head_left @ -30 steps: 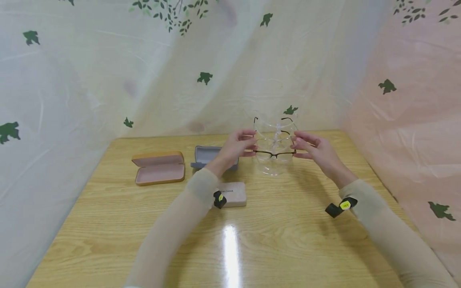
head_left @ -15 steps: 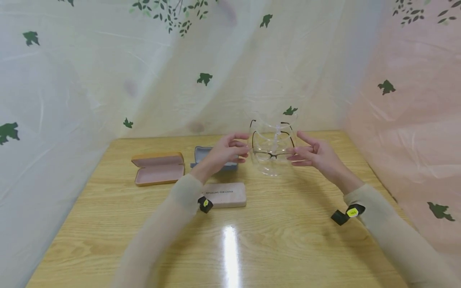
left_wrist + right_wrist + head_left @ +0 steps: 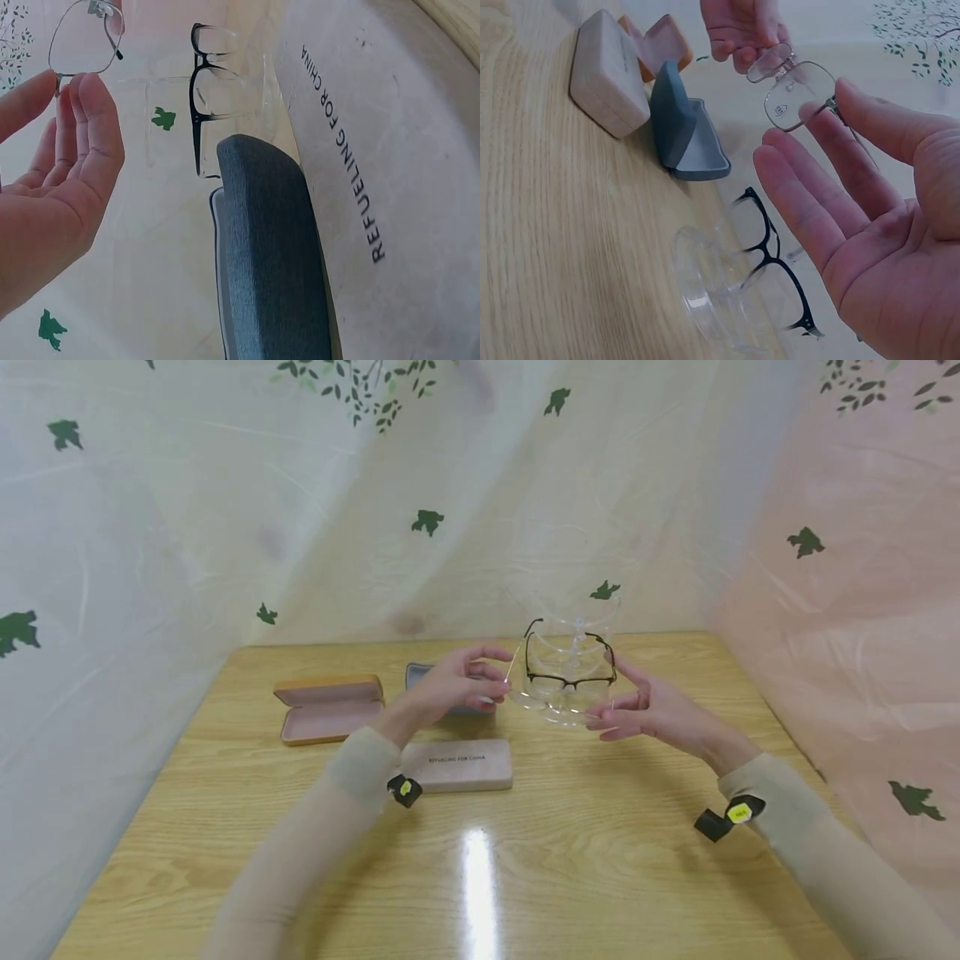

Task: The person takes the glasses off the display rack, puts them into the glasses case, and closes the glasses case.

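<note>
Thin wire-rimmed glasses are held up in front of the clear display stand. My left hand pinches one end of the frame near the hinge, between thumb and fingertips. At the other end, my right hand pinches the frame by its hinge. The temples are unfolded; in the head view one dark-tipped temple points up and back. Behind them, black half-rim glasses rest on the stand, apart from both hands.
Left on the wooden table lies an open orange case. A blue-grey open case stands partly behind my left hand. Nearer sits a shut pale case with printed letters. A leaf-patterned curtain hangs behind.
Both hands have brought the wire-rimmed glasses off the stand, toward me and lower. My left hand has shifted left, uncovering more of the pale case. The black glasses stay on the stand.
</note>
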`<state>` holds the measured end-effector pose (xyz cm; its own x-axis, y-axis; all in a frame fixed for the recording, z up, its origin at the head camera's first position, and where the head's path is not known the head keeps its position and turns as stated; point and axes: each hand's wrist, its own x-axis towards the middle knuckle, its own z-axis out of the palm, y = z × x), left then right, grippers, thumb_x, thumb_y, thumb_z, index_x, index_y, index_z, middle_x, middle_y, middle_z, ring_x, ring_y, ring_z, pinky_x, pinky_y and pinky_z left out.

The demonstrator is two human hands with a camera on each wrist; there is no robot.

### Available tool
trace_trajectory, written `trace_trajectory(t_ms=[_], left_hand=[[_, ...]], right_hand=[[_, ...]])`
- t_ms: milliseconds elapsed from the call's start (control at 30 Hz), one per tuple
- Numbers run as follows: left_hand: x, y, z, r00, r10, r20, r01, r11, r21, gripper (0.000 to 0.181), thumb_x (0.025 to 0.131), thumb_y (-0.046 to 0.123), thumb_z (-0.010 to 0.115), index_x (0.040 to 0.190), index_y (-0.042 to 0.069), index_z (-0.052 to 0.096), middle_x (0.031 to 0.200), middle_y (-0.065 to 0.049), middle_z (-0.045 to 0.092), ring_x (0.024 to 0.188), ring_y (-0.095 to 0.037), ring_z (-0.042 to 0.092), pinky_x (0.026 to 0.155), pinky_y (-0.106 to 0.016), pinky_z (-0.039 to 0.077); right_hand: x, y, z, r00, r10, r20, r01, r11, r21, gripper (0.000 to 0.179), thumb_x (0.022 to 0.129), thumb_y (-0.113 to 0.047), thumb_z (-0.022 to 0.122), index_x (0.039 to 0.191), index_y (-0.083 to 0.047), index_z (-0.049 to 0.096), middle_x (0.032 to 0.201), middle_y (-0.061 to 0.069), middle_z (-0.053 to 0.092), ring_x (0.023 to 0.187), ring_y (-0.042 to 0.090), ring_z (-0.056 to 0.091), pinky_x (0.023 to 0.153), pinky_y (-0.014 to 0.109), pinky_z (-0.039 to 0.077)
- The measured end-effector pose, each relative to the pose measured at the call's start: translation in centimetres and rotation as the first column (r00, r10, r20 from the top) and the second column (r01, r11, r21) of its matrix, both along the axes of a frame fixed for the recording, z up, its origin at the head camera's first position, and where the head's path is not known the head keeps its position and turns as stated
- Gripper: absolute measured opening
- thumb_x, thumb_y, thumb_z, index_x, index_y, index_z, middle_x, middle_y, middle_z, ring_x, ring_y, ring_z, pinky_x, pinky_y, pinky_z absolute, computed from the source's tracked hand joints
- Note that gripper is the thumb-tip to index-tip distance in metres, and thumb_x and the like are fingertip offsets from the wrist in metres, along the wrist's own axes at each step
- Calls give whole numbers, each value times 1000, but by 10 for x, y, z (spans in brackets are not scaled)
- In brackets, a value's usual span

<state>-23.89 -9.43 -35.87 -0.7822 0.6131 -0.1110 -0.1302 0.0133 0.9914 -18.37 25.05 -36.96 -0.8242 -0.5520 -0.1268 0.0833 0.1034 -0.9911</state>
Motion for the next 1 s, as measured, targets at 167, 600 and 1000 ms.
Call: trace_trajectory(t_ms=[167,600,1000], left_hand=[[4,-8,2,1000,-27,0,27,999,-27,48,93,-3,70,138,6,54,105,-14,64,91,-26,68,91,-53,56],[21,-41,13,993,-91,-78,80,989,-127,54,92,3,74,141,10,53,110,-17,65,92,-24,68,90,-49,57],[33,-72,13,990,-42,-134,26,992,-121,58,92,8,75,144,13,50,108,-17,65,96,-29,69,91,-48,57]], right_hand=[[4,-8,-2,1000,12,10,-12,1000,24,110,94,2,70,163,-35,-7,127,28,65,114,41,65,93,53,54],[6,-30,-1,1000,31,2,-31,1000,-4,106,96,-2,69,163,-32,-6,123,31,65,112,40,67,90,54,55],[0,-59,5,998,-1,-70,-2,999,-46,87,99,-9,67,164,-26,12,126,29,63,111,37,67,85,55,57]])
